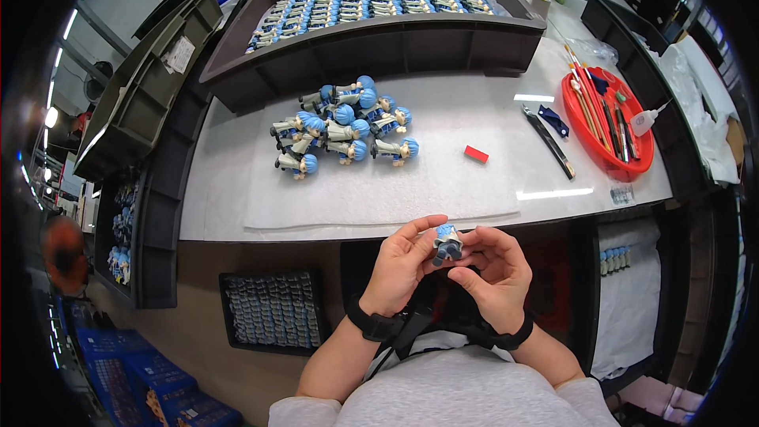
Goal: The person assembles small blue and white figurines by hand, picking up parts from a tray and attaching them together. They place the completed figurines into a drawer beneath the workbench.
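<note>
- Fingers (421,227) of left hand (394,270): closed on figurine (447,245).
- Right hand (500,273): partly open, thumb (468,280) clear of figurine.
- Step: apparently handheld inspection; next move likely requires steady support.

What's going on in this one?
A person holds a small blue-haired figurine in the left grip, just off the table's near edge, with the right grip up against it. More such figurines lie in a loose pile on a white mat; behind them, a dark tray holds rows of them.
</note>
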Demonstrator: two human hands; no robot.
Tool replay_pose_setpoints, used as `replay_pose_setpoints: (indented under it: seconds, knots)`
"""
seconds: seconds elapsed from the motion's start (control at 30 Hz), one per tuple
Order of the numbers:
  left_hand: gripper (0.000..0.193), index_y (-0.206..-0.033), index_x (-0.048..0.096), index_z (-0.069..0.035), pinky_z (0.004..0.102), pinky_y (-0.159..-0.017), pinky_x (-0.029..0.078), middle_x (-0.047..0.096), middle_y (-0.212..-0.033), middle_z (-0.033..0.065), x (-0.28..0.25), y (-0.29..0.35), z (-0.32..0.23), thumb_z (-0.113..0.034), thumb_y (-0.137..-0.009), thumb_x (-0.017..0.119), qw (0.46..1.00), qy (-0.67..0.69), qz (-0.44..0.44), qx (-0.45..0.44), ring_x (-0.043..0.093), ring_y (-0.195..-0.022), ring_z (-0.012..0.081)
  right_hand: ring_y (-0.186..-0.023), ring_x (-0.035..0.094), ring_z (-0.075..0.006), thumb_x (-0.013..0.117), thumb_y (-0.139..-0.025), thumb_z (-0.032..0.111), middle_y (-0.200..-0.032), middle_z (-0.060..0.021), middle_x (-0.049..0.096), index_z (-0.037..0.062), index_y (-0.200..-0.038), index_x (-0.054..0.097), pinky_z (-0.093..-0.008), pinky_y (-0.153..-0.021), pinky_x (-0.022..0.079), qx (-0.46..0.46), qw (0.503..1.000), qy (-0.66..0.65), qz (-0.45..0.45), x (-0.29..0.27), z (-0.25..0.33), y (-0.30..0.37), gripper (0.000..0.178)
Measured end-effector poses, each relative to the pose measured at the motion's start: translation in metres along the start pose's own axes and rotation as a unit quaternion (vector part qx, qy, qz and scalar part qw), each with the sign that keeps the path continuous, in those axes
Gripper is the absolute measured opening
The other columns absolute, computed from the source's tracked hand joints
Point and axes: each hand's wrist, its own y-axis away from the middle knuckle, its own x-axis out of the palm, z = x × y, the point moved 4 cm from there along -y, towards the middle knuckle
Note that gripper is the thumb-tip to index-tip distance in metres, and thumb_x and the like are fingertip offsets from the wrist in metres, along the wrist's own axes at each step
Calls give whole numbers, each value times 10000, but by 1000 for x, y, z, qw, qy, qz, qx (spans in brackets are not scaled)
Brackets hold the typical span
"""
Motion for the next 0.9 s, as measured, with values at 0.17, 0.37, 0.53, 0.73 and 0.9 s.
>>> replay_pose_setpoints:
  seconds: [0.17, 0.37, 0.53, 0.73, 0.9]
  knots:
    - [304, -1205, 477, 18, 314, -858, 508, 586, -1128, 166, -1, -4, -3, -69, -916, 514, 994, -67, -41, 70, 595, -1001, 191, -920, 580, -127, 647, -805, -23, -1066, -102, 586, -17, -1153, 518, -250, -765, 518, 64, 997, -35, -3, -13, -7, 2, 371]
    - [309, -1135, 555, 45, 293, -904, 446, 581, -1155, 155, 29, -5, -4, 50, -828, 589, 946, -251, 2, 205, 578, -1032, 199, -898, 589, -110, 613, -853, 27, -1007, -73, 612, -23, -1124, 558, -241, -760, 512, 166, 983, -72, -12, -46, -7, 3, 281]
    - [334, -1082, 595, 21, 334, -925, 427, 598, -1136, 168, 46, -22, -4, 33, -754, 657, 785, -518, 0, 339, 569, -1067, 266, -880, 595, -130, 602, -849, 9, -1004, -84, 619, -24, -1125, 557, -257, -780, 493, 31, 985, 25, -166, -155, 21, 12, 281]
    - [323, -1080, 586, 27, 345, -932, 422, 599, -1120, 166, 36, -29, 11, 51, -760, 626, 767, -548, -30, 333, 566, -1062, 283, -800, 622, -121, 616, -807, 14, -916, -80, 658, -13, -1038, 601, -251, -719, 502, -6, 802, 376, -464, -396, 61, 82, 233]
    - [312, -1065, 588, 28, 344, -923, 428, 602, -1115, 164, 36, -29, 11, 56, -756, 619, 759, -558, -33, 334, 570, -1054, 279, -806, 657, -226, 713, -693, 129, -879, -122, 679, 21, -961, 666, -314, -747, 508, 195, 643, 510, -537, -548, 31, 149, 293]
